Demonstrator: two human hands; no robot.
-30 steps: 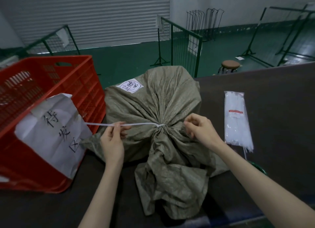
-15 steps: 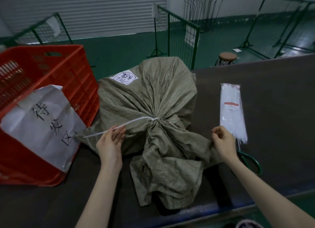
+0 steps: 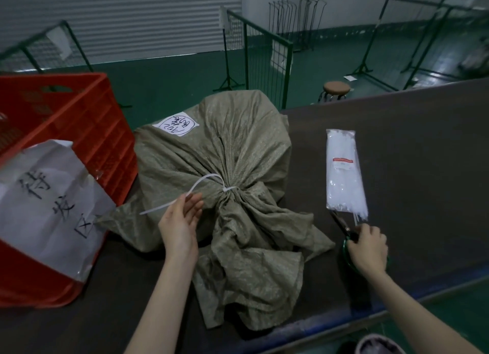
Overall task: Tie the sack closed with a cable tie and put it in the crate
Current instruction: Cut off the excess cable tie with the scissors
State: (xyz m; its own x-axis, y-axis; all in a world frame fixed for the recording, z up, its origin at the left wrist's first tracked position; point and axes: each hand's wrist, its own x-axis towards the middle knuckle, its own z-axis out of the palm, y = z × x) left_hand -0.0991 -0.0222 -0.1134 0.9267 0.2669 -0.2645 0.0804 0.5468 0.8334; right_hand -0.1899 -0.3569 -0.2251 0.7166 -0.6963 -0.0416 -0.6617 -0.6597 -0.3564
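Your left hand [image 3: 180, 221] pinches the loose tail of the white plastic cable tie [image 3: 209, 177] between thumb and forefinger, with the other fingers nearly straight. The tie is already cinched around the gathered neck of the olive-green woven sack [image 3: 238, 147], and its tail loops up from the neck and runs out to the left past your hand. The sack lies on the dark desk [image 3: 410, 147], just beside the red plastic slatted crate [image 3: 87, 126] and outside it, with its floppy mouth spread toward you. A white handwritten label [image 3: 176, 123] is stuck near the top of the sack. A white paper sheet with large black characters [image 3: 47, 203] hangs on the crate's near wall. Your right hand [image 3: 367, 248] rests well to the right of the sack, its fingers curled over the green handle of the scissors [image 3: 344, 229]. The dark blades point at the near end of the clear packet of white cable ties [image 3: 344, 174] lying on the desk.
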